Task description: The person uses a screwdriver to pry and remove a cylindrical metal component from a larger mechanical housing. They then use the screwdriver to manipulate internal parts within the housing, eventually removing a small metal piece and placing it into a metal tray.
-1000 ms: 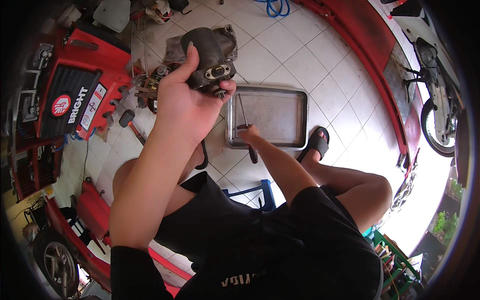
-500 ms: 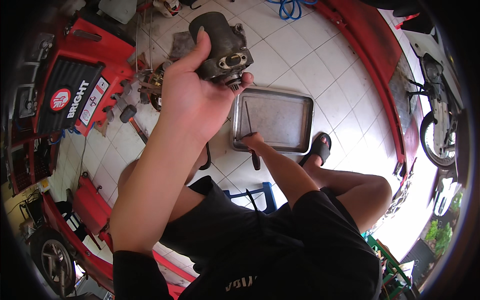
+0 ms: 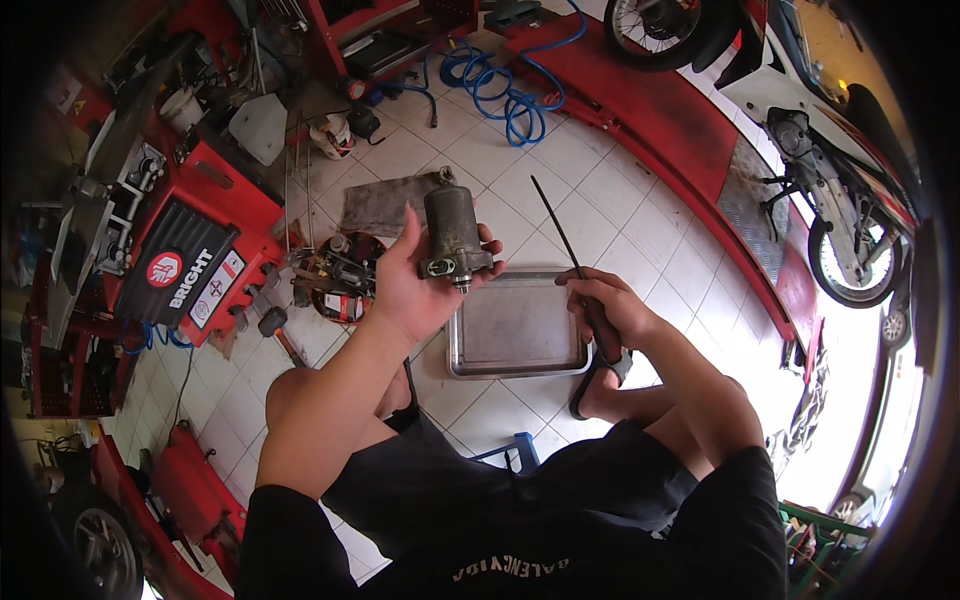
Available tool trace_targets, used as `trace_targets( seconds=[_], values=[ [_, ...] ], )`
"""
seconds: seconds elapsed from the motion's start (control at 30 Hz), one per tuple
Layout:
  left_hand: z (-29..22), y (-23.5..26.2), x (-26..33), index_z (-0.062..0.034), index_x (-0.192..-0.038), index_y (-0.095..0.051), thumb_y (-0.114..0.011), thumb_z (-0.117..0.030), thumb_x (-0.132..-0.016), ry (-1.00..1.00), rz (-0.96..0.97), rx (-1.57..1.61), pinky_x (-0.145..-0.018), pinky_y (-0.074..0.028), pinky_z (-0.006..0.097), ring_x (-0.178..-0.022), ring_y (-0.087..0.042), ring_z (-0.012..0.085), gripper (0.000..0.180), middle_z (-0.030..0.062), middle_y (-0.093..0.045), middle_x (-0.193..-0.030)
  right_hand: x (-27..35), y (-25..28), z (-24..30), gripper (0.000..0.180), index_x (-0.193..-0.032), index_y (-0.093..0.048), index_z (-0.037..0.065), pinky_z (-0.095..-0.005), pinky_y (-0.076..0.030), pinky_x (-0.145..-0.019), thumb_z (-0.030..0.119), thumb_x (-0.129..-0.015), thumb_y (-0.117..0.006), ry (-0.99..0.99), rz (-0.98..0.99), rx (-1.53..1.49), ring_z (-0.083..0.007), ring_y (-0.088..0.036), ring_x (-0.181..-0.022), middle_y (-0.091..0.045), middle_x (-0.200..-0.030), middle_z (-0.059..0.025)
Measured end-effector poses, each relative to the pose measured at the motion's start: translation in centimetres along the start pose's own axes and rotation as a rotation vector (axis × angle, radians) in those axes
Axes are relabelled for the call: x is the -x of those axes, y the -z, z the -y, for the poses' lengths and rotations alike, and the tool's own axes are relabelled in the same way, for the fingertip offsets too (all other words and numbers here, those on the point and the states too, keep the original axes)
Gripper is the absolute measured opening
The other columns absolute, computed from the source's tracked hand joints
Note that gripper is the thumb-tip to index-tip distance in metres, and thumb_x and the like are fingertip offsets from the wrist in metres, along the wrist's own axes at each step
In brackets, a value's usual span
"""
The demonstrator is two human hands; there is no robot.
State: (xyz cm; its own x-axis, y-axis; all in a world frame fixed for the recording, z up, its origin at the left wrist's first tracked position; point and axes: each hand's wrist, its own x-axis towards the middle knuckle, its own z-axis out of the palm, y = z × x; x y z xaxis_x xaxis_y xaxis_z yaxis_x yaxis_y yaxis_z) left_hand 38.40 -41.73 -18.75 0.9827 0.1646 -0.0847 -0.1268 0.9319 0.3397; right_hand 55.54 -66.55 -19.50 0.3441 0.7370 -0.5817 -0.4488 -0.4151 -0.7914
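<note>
A dark grey starter motor (image 3: 452,222), a metal cylinder with a flange and a short shaft at its near end, rests in my left hand (image 3: 405,290). My thumb stands up beside its left side and my fingertips show at its right. A long-shafted screwdriver (image 3: 557,222) is gripped in my right hand (image 3: 622,308), its tip pointing up and away to the left, clear of the motor. Below my hands a shallow metal tray (image 3: 456,345) lies on the tiled floor, with nothing seen inside it.
A dark mat (image 3: 378,206) and a tub of tools and parts (image 3: 338,290) lie at the left, near a red machine (image 3: 195,245). Blue hose (image 3: 508,105) coils ahead. A red ramp (image 3: 655,165) curves along the right, with a motorcycle (image 3: 800,145) beyond.
My left hand has come down and away from my view with the starter motor, now standing more upright. My right hand has risen with the screwdriver from over the tray's left side to its right.
</note>
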Motion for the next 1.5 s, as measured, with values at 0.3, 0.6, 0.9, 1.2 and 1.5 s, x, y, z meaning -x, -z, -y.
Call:
trace_targets(
  seconds=[0.3, 0.6, 0.9, 1.2, 1.5],
  values=[
    [2.5, 0.7, -0.3, -0.0009, -0.151, -0.042, -0.047, -0.066, -0.101, -0.009, -0.142, -0.186, -0.106, -0.047, 0.054, -0.113, -0.063, 0.0363, 0.083, 0.0147, -0.067, -0.111, 6.4, -2.3, 0.9, 0.036, -0.131, -0.060, 0.000, -0.0256, -0.042, -0.053, 0.020, -0.102, -0.065, 0.340, 0.049, 0.234, -0.0079, -0.053, -0.055, -0.054, -0.078, 0.0007],
    [4.0, -0.9, -1.5, 0.0015, -0.151, -0.045, -0.064, -0.081, -0.081, 0.018, 0.254, -0.822, -0.087, -0.061, 0.045, -0.104, -0.071, 0.0264, 0.110, 0.0139, -0.070, -0.112, 5.9, -3.2, 2.1, 0.064, -0.139, -0.057, -0.004, -0.0233, -0.045, -0.051, 0.031, -0.091, -0.082, 0.454, -0.059, 0.172, -0.0068, -0.059, -0.060, -0.067, -0.088, -0.0030],
    [5.1, -0.5, -1.9, -0.0026, -0.162, -0.024, -0.045, -0.094, -0.078, 0.154, 0.200, -0.997, -0.092, -0.059, 0.043, -0.116, -0.067, 0.0255, 0.126, 0.0149, -0.054, -0.142, 4.1, -3.7, 1.0, 0.057, -0.114, -0.066, -0.007, -0.0230, -0.045, -0.051, 0.036, -0.084, -0.088, 0.346, -0.219, 0.141, -0.0075, -0.058, -0.054, -0.069, -0.072, -0.0031],
    [8.0, -0.7, -1.3, -0.0080, -0.134, -0.054, -0.046, -0.071, -0.098, -0.109, -0.175, -0.593, -0.095, -0.056, 0.045, -0.109, -0.067, 0.0235, 0.073, 0.0075, -0.065, -0.114, 3.7, -6.4, -1.0, 0.068, -0.128, -0.057, -0.012, -0.0258, -0.047, -0.052, 0.034, -0.086, -0.085, 0.446, -0.448, 0.096, -0.0086, -0.060, -0.058, -0.069, -0.082, -0.0078],
    [1.7, 1.5, -0.4, 0.0003, -0.101, -0.066, -0.053, -0.058, -0.103, -0.123, -0.150, -0.557, -0.084, -0.057, 0.042, -0.091, -0.068, 0.0289, 0.059, 0.0165, -0.065, -0.096, 9.0, -4.1, -0.4, 0.032, -0.122, -0.056, -0.005, -0.0257, -0.049, -0.056, 0.021, -0.113, -0.038, 0.222, 0.276, 0.190, -0.0106, -0.063, -0.058, -0.061, -0.083, -0.0069]
  ],
)
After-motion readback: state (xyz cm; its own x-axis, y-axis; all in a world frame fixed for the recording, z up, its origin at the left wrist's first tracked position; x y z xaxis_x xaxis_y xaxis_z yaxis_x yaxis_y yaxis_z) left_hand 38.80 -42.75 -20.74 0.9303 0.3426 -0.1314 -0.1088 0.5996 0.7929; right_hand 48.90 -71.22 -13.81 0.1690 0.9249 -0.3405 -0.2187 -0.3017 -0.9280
